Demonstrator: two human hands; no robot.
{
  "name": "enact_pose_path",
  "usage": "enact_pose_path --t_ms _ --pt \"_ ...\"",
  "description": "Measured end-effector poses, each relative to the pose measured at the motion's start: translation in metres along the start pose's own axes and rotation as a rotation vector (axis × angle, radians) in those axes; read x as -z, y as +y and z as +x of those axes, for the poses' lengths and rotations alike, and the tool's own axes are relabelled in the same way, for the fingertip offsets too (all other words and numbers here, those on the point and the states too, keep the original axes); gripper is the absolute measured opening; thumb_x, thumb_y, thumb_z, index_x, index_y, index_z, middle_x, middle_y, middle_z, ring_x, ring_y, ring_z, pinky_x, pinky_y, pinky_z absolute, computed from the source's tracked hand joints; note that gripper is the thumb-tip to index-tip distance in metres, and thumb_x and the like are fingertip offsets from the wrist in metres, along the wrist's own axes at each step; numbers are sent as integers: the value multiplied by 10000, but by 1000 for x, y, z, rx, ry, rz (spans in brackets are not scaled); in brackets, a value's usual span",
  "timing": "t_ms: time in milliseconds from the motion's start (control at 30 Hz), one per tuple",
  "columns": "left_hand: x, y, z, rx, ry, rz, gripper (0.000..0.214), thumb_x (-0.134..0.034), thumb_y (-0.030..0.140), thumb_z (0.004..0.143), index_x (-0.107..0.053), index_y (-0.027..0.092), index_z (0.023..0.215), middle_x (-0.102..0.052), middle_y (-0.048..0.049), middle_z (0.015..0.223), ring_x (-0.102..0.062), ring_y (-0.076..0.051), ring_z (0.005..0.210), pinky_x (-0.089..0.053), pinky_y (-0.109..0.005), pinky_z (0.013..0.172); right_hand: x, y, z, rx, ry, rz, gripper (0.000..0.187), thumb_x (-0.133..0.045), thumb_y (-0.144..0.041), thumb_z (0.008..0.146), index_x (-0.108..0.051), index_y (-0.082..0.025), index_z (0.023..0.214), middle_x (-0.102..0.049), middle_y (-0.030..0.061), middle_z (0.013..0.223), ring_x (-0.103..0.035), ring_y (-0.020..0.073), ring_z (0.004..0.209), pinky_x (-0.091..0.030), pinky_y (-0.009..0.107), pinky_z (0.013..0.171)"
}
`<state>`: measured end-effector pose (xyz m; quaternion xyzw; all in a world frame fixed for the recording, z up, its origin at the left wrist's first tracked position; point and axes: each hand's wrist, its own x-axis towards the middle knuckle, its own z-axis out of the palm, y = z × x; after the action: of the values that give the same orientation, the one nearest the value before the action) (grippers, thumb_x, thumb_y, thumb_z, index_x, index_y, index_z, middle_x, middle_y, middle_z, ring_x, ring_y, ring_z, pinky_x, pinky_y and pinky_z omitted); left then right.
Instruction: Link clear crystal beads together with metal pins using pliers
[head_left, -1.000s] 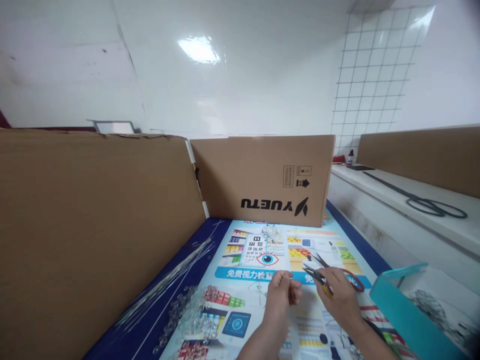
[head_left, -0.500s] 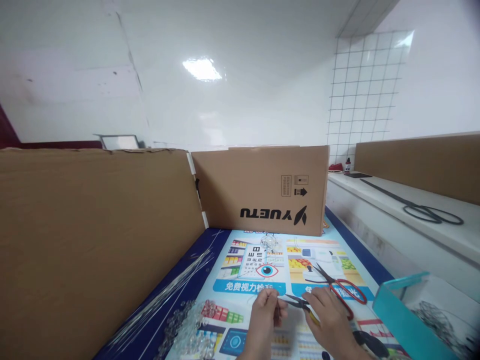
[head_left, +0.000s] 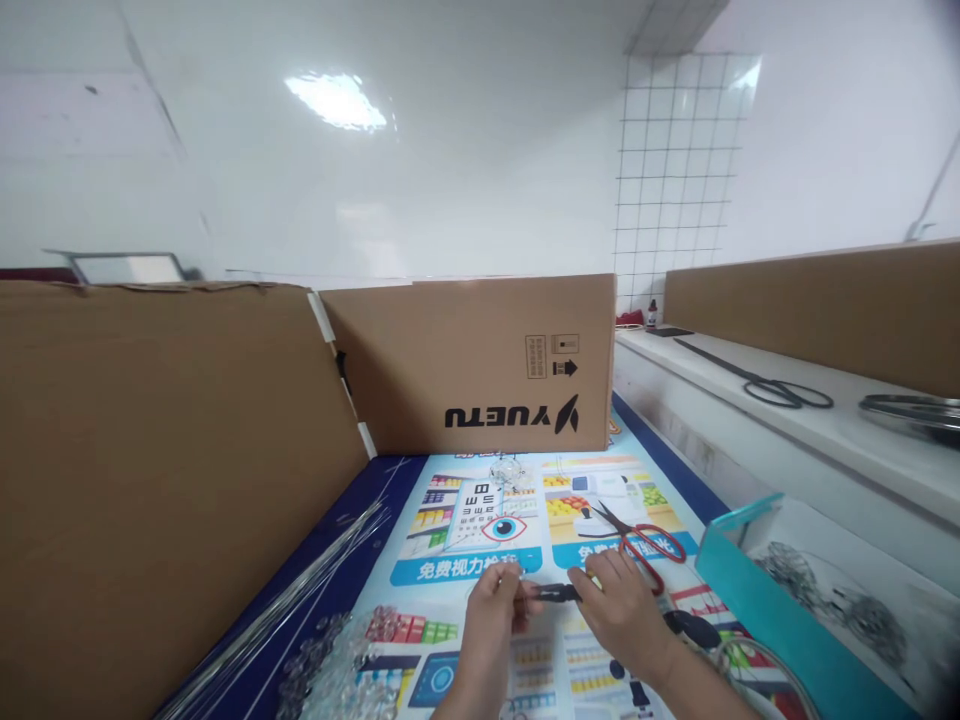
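Note:
My right hand (head_left: 621, 612) is wrapped round a pair of pliers (head_left: 553, 593), whose dark jaws point left and look closed. Their tip reaches the fingers of my left hand (head_left: 491, 612), which is pinched on something too small to make out. Behind my right hand lie scissors with red handles (head_left: 651, 545), their blades apart. Clear beads (head_left: 352, 670) are heaped left of my left hand. Farther left rests a bundle of thin, straight wires (head_left: 292, 600). A small tangle of wire (head_left: 508, 472) lies toward the back of the printed table cover (head_left: 469, 570).
A teal box (head_left: 795, 610) with coiled wire pieces stands at the right. Cardboard panels wall the left (head_left: 165, 450) and back (head_left: 480, 365). Large dark scissors (head_left: 772, 388) lie on the white ledge (head_left: 840, 420). A ring-shaped coil (head_left: 772, 665) sits beside my right forearm.
The view has turned right, so the scene has shifted left. The pliers have come up against my left fingers, and their jaws, slightly apart before, now look closed.

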<state>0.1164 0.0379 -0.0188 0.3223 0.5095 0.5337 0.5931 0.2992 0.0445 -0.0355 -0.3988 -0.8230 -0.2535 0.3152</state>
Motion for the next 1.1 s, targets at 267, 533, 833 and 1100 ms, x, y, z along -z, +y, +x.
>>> enact_pose_path --t_ms 267,533,833,1100 --pt "-1 -1 -2 -51 37 62 384 -607 526 641 -494 166 712 -640 -41 632 -575 -161 504 -365 -232 444 4 -3 2 27 -33 -19 183 -466 -139 829 -586 -198 954 -524 48 773 -460 182 761 -345 342 691" --pt "-4 -11 3 -65 17 75 375 -580 522 673 -516 158 737 -645 -47 654 -581 -169 512 -358 -231 434 -1 -1 0 39 -61 -36 152 -488 -145 829 -577 -217 930 -505 26 735 -426 166 688 -308 324 632" --pt "-3 -4 -4 -5 -68 -25 343 -638 459 662 -527 146 748 -661 -71 742 -607 -167 597 -376 -222 489 -2 1 -1 10 -72 -32 160 -494 -142 826 -587 -218 930 -506 34 734 -437 172 715 -319 329 653" --pt "4 -8 6 -10 -15 -38 357 -597 480 709 -528 141 800 -653 -74 725 -565 -141 541 -439 -256 492 0 2 -1 53 -55 -9 195 -503 -139 825 -587 -212 985 -531 46 778 -457 176 756 -341 335 685"
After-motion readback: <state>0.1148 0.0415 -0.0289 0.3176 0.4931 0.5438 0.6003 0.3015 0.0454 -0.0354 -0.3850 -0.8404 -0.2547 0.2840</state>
